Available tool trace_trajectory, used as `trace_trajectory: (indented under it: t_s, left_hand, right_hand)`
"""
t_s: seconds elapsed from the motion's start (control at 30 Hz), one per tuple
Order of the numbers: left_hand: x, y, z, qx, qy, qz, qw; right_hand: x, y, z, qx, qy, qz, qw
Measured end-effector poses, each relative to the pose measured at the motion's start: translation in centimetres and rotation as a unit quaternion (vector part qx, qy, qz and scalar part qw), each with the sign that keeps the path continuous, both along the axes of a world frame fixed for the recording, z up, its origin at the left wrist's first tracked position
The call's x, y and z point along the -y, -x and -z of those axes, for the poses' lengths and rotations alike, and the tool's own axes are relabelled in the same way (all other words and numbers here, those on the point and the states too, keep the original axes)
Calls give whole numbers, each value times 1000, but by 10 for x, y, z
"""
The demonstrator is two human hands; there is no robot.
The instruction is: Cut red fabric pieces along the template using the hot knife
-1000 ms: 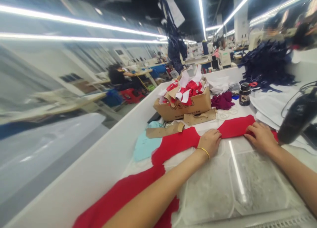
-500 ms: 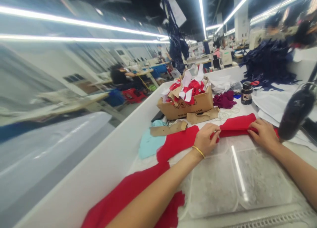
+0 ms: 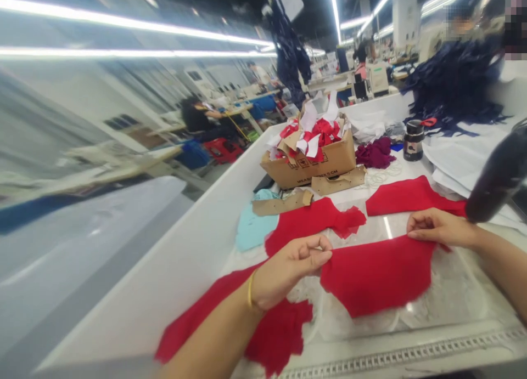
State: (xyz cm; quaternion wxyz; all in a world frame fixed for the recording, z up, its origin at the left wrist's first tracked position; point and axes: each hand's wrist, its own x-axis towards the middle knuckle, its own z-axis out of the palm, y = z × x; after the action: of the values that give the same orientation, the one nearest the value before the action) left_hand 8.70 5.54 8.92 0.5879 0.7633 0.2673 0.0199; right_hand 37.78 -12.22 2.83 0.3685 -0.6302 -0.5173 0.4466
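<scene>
A cut piece of red fabric (image 3: 379, 277) hangs stretched between my two hands, over the clear plastic sheet on the table. My left hand (image 3: 292, 269), with a yellow bracelet at the wrist, pinches its upper left corner. At the upper right edge, my right hand (image 3: 440, 227) has thumb and fingers closed on the same piece. Behind it lies another red fabric piece (image 3: 407, 195). More red fabric (image 3: 307, 222) is spread to the left, and a larger red piece (image 3: 214, 305) lies partly under my left forearm.
A cardboard box (image 3: 315, 165) of red and white scraps stands at the back, with cardboard strips (image 3: 284, 203) before it. Light blue fabric (image 3: 253, 228), maroon cloth (image 3: 375, 152) and a dark jar (image 3: 413, 140) lie around. A black object (image 3: 498, 170) juts in at right. A tape measure (image 3: 395, 357) runs along the front.
Both hands have come nearer, lifting one red piece away from the piece behind it. That rear piece now lies apart on the table. The view has shifted slightly.
</scene>
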Motion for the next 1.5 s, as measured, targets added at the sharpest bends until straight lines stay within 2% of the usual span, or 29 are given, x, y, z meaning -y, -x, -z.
trace_trajectory:
  t_s: [0.07, 0.13, 0.23, 0.3, 0.37, 0.47, 0.73, 0.93, 1.07, 1.23, 1.4, 1.5]
  left_hand:
    - [-6, 1, 18, -8, -88, 6, 996]
    - [-6, 1, 39, 9, -197, -4, 980]
    - [9, 2, 61, 70, -349, 11, 934]
    - [25, 4, 67, 107, -424, 77, 896]
    - [40, 6, 69, 121, -464, 145, 865]
    - [51, 12, 71, 123, -510, 181, 832]
    - [46, 41, 95, 122, -523, 143, 831]
    - [49, 49, 93, 112, -523, 121, 836]
    - [67, 32, 84, 154, -526, 145, 824]
    - [107, -11, 75, 196, -520, 184, 811]
    - [128, -48, 80, 182, -505, 136, 833]
    - [124, -56, 83, 182, -445, 109, 870]
  right_hand:
    - [-3, 2, 5, 78, -1, 3, 997]
    - [-6, 5, 11, 144, -6, 24, 989]
    - [-9, 9, 15, 179, -5, 42, 983]
    - [-8, 11, 14, 198, -2, 45, 979]
    - [-8, 12, 12, 215, 1, 45, 976]
    - [-6, 11, 9, 240, 4, 48, 970]
    - [-3, -5, 9, 314, 25, 115, 942]
    - [-3, -10, 7, 353, 34, 177, 918]
    - [-3, -6, 4, 341, 26, 163, 926]
    - [-4, 1, 1, 334, 36, 143, 931]
    - [-5, 3, 1, 340, 50, 145, 928]
    - [-4, 3, -1, 341, 56, 146, 927]
